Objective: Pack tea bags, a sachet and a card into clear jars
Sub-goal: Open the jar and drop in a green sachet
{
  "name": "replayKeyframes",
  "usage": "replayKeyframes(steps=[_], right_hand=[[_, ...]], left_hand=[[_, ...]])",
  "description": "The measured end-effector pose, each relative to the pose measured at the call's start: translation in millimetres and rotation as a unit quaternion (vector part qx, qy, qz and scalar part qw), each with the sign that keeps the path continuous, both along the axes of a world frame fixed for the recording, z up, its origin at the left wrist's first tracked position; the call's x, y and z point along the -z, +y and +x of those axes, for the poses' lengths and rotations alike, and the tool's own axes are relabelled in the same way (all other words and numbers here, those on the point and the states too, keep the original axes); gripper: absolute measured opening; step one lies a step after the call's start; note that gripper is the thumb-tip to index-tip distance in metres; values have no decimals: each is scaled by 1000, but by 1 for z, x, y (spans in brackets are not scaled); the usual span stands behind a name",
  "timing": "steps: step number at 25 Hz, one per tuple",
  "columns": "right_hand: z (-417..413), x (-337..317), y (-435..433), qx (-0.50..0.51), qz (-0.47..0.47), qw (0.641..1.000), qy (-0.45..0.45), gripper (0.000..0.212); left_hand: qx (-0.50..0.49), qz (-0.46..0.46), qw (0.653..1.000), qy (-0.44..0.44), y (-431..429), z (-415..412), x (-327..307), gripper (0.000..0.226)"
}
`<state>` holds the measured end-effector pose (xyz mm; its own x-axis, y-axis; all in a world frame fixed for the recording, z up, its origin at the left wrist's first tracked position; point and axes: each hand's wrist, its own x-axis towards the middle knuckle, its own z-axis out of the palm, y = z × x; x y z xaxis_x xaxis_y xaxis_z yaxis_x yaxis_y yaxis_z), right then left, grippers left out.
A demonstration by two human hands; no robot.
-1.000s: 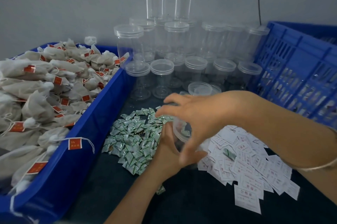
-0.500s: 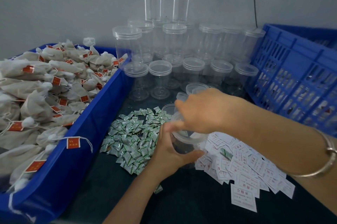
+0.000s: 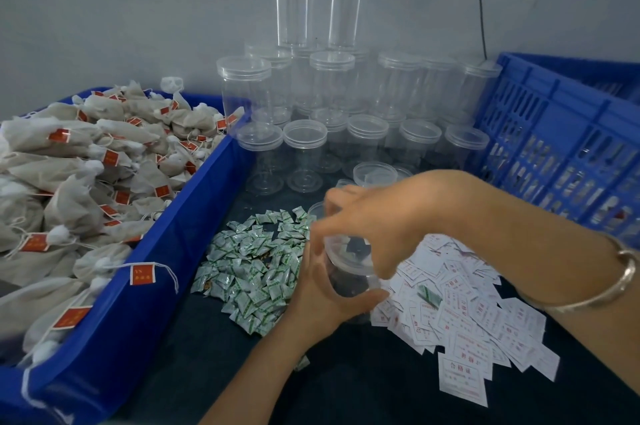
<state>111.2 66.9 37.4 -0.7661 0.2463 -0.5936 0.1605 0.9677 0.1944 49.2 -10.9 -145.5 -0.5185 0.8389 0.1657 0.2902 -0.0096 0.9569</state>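
I see tea bags point(image 3: 86, 175) in the tub point(image 3: 166, 251) at left, sachets point(image 3: 252, 262) beside it, cards point(image 3: 460, 313) further right, jars point(image 3: 332, 113) behind, crate point(image 3: 554, 154) far right.

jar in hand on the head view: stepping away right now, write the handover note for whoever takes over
Left hand grips the jar round its body; right hand grips the jar's top.
Tea bags are heaped in the blue tub on the left. Sachets are piled left of the jar, cards right of it. Capped empty jars are stacked at the back.
Done: unclear; blur hides what this jar holds.
Left: check this jar's contents and lid, then pack the many empty ones.
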Motion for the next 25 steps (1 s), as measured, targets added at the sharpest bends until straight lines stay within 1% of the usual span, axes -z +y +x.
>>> replayKeyframes(steps=[1,2,3,5,6,7,8,9,10,11,12,14,15,16,18,19,21,22,23,24,25], right_hand=[[1,4,0,-26,9,999,-18,84],[1,7,-2,-31,26,999,-18,90],[0,10,-5,-16,40,999,6,91],[-4,13,-8,44,66,994,74,81],[-4,11,-7,61,69,993,76,73],[-5,7,-5,59,51,995,59,62],[-4,1,-3,35,17,999,37,58],[-3,-4,-1,13,-16,1000,17,68],[-2,-3,3,-12,-30,999,-1,82],[0,0,4,-6,-27,1000,-6,92],[-1,2,3,24,-16,1000,7,96],[-2,12,-1,78,44,994,63,90],[-3,16,-1,82,74,991,79,82],[-3,17,-1,74,80,990,89,73],[-2,12,-1,34,31,996,83,56],[0,8,-2,7,2,998,69,55],[5,-1,-1,-41,-28,997,56,63],[8,-6,1,-62,-42,995,73,67],[11,-11,5,-69,-68,989,114,69],[14,-16,14,-53,-99,978,175,66],[15,-20,26,-22,-121,961,249,59]], left_hand=[[0,-5,1000,3,0,0,-1,96],[1,-9,1000,11,0,-1,-1,97],[4,-8,1000,22,1,-2,0,95],[4,-5,1000,23,-1,0,0,80],[1,-6,1000,14,-2,1,-1,78],[-5,-2,1000,7,-2,2,0,83],[-9,2,1000,6,-2,1,1,90],[-10,4,1000,5,-1,0,2,94],[-5,7,1000,4,-1,0,2,97],[4,10,1000,3,0,-1,1,96],[13,14,1000,9,0,-2,1,93],[15,7,1000,15,0,0,1,83],[13,4,1000,1,-2,1,0,82],[11,4,1000,-7,-2,1,1,83],[7,9,1000,1,-2,0,2,84],[7,12,1000,4,-2,-1,2,84],[8,16,1000,16,-2,-1,1,88],[4,15,1000,26,-2,-1,1,89],[-1,9,999,32,-2,-1,1,87],[-2,2,999,34,-3,-1,2,83],[-1,-1,999,34,-4,0,2,80]])
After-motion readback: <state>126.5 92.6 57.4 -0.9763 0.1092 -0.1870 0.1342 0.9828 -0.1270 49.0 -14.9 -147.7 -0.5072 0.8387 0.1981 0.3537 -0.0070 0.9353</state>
